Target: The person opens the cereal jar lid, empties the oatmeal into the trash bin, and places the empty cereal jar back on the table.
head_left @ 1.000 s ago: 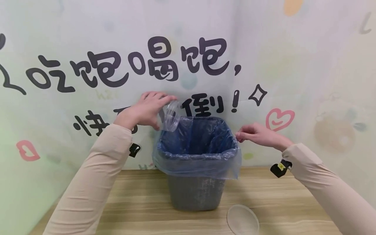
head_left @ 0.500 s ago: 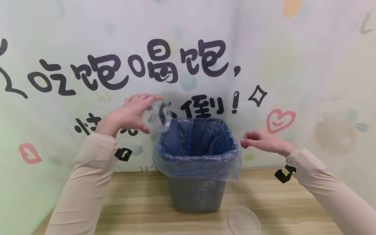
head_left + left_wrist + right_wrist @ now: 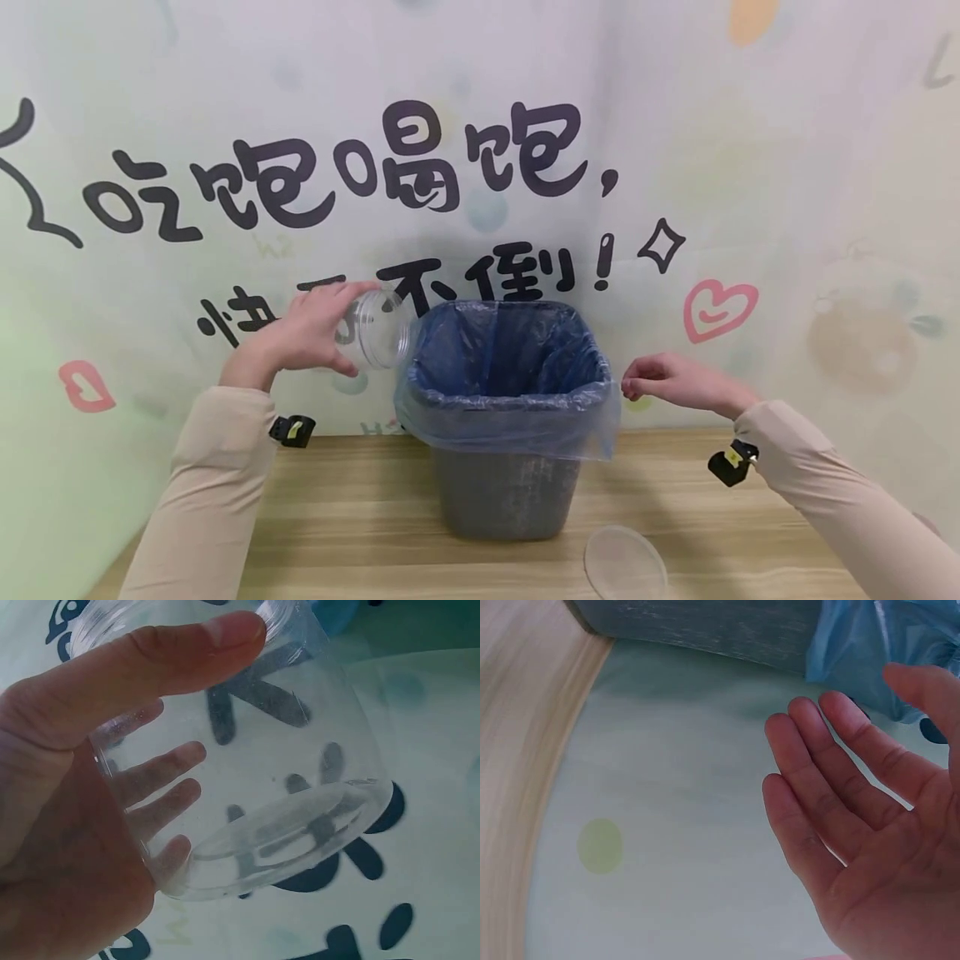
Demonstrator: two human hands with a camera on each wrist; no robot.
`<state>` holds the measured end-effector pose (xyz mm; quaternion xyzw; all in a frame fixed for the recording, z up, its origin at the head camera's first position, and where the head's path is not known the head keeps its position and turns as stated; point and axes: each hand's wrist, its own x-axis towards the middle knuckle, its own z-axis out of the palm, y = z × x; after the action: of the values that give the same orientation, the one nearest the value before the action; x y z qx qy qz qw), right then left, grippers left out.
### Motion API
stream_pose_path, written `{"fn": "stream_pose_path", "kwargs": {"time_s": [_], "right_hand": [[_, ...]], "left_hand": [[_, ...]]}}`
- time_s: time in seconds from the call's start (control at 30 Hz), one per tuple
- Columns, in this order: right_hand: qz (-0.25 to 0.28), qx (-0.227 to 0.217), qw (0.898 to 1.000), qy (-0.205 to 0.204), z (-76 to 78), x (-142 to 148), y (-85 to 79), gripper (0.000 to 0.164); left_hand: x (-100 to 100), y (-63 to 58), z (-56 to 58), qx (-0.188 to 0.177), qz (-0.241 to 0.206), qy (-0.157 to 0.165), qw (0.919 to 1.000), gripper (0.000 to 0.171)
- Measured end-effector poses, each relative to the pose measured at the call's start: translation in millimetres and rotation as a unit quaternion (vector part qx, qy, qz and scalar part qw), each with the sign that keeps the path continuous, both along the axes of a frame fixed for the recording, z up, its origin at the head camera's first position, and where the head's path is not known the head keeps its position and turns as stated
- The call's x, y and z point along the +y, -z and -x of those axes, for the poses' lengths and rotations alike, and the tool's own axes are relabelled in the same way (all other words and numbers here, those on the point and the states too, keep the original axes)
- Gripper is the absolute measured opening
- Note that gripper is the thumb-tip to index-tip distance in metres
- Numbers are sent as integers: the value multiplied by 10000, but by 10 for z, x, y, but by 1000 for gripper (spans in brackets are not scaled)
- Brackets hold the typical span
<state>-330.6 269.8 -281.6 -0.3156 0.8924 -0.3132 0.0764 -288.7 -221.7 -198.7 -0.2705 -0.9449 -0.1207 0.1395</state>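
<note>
My left hand [image 3: 303,333] grips a clear plastic jar [image 3: 382,329], tilted on its side with its threaded mouth toward the bin. In the left wrist view the thumb lies across the jar [image 3: 300,757] and the other fingers show through its wall; no contents are visible in it. A grey trash bin [image 3: 506,496] lined with a blue plastic bag [image 3: 495,425] stands between the hands. Just right of the bag's rim hovers my right hand [image 3: 678,383]. The right wrist view shows its fingers [image 3: 832,772] loosely bent, holding nothing.
A round translucent lid [image 3: 625,562] lies on the wooden table [image 3: 360,500], in front of the bin and to its right. Close behind the bin rises a pale wall [image 3: 480,50] printed with black characters and pink hearts.
My left hand has drawn the jar left and down, away from over the bin's left rim. My right hand has shifted slightly right and down, away from the bag's edge.
</note>
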Motion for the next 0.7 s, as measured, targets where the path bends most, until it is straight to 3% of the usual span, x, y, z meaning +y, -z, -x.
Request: {"fn": "stream_pose_path", "kwargs": {"time_s": [0.23,0.47,0.7], "right_hand": [[-19,-86,10000,-30,1,47,158,14],[-210,-95,9995,-200,-62,54,362,10],[-55,-315,9986,-432,-121,51,508,9]], "left_hand": [[-174,335,35,-154,-89,-80,9998,102],[-321,710,-10,-246,-414,-73,9988,102],[-379,979,-38,-398,-651,53,9971,99]]}}
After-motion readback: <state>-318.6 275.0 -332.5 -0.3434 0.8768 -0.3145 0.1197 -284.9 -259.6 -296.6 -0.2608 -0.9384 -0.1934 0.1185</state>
